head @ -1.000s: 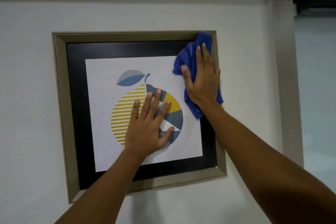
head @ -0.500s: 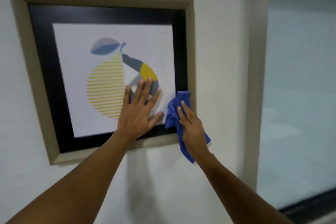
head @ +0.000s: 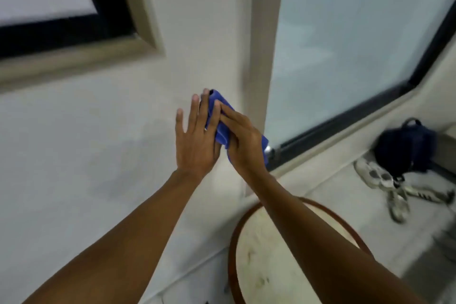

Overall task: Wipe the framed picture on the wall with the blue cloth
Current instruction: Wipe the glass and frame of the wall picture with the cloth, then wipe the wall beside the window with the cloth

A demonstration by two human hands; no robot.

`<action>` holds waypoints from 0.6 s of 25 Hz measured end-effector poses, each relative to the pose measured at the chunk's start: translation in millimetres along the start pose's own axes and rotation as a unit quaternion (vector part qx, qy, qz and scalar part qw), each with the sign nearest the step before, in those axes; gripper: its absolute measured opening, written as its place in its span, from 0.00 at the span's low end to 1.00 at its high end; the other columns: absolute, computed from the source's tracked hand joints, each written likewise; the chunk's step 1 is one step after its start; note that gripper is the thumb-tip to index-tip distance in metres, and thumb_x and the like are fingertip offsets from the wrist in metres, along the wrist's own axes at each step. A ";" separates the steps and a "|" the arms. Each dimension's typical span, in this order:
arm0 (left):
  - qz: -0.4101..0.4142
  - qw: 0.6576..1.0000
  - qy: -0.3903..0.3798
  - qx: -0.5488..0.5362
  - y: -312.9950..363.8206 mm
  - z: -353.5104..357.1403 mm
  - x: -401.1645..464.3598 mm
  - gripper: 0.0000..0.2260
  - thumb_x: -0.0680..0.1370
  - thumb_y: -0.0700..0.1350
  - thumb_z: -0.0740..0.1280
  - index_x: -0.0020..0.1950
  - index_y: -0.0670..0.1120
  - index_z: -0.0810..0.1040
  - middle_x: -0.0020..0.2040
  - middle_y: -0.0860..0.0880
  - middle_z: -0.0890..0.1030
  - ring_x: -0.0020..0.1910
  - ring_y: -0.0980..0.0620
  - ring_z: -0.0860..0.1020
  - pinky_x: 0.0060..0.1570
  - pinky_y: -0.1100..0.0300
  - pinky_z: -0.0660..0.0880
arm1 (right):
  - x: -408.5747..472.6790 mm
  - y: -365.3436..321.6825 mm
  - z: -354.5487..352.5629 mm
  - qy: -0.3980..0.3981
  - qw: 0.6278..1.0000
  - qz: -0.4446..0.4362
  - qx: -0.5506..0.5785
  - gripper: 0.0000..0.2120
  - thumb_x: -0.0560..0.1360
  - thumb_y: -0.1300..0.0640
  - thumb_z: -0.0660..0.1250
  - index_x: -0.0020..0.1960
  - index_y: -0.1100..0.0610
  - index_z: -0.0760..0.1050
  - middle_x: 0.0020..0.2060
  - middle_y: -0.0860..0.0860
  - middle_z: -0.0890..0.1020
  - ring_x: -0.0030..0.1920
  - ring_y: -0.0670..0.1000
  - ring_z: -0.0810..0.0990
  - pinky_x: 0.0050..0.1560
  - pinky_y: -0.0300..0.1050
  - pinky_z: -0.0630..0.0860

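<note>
The framed picture [head: 81, 54], beige frame with a black mat, now shows only its lower right corner at the top left of the head view. Both hands are off it, below and to its right, in front of the bare white wall. The blue cloth [head: 218, 118] is pressed between my two palms. My left hand [head: 196, 137] is flat with fingers spread against the cloth's left side. My right hand [head: 243, 140] lies over the cloth from the right, fingers closed on it. Most of the cloth is hidden between the hands.
A beige pillar edge [head: 265, 44] and a frosted glass panel [head: 357, 44] stand to the right. Below is a round marble-topped table with a brown rim [head: 233, 242]. A dark bag [head: 404, 148] and shoes [head: 385, 180] lie on the floor at right.
Both hands have come off the picture and dropped below its corner. They have met, with the cloth now pressed between them. The view has swung down and to the right.
</note>
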State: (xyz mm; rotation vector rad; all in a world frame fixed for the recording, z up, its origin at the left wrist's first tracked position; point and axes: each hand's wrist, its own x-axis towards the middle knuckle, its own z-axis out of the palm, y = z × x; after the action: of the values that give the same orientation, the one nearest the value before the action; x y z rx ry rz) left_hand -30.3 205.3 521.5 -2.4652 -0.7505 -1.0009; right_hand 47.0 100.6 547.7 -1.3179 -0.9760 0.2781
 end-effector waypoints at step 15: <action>0.147 0.873 -0.414 -0.212 320.4 319.0 -466.8 0.29 0.82 0.54 0.52 0.81 0.44 0.54 0.81 0.40 0.56 0.80 0.40 0.55 0.77 0.39 0.56 | -400.4 485.3 -189.6 -0.031 0.858 0.256 -0.445 0.19 0.80 0.62 0.61 0.70 0.63 0.72 0.70 0.58 0.73 0.71 0.58 0.71 0.69 0.55 0.71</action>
State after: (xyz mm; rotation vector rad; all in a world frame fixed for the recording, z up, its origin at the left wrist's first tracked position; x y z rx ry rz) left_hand 46.6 -37.6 -76.3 -3.2822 -0.3537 0.0772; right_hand 113.4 -161.0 -51.4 -2.4475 -0.8020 0.2777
